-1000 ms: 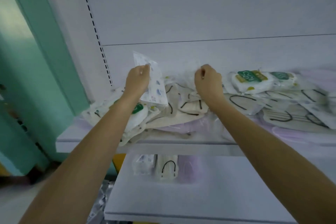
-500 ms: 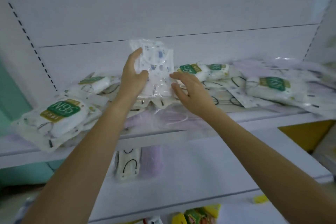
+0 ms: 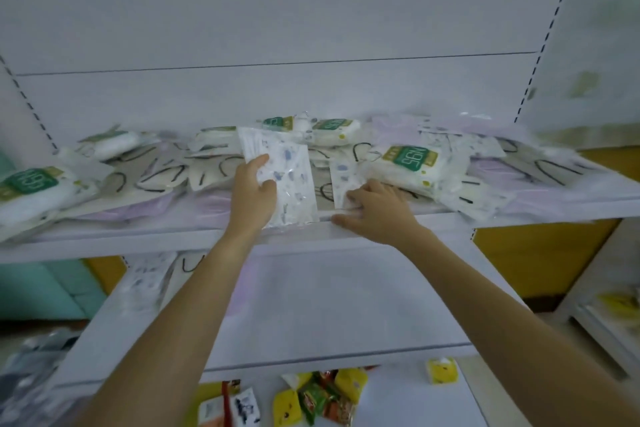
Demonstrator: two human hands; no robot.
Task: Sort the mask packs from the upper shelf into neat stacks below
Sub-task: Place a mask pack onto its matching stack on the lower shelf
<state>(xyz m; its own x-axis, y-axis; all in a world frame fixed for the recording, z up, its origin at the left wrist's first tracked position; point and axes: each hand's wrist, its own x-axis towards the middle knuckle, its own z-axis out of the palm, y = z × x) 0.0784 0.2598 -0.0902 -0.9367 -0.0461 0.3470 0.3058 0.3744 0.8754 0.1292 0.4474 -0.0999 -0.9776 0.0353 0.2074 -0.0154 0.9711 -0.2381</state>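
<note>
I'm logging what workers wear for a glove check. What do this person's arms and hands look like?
The left arm and right arm are bare as far as the frame shows, with no sleeves. The left hand and right hand wear no gloves; no watch, bracelet or ring shows, though the picture is soft.

You're in a shop, by the look of it. Right ahead of you is a white metal shelf unit: plain back panel (image 3: 277,10), slotted uprights (image 3: 553,28) at the sides, an upper shelf (image 3: 156,246) and a lower shelf (image 3: 329,305). The upper one is heaped with sealed mask packs (image 3: 412,163), some with green N95 labels, all in retail wrapping. On the bottom shelf (image 3: 398,406) lie bright snack packets (image 3: 325,395). To your right, a second unit (image 3: 595,319) carries yellow goods, too blurred to read.
</note>
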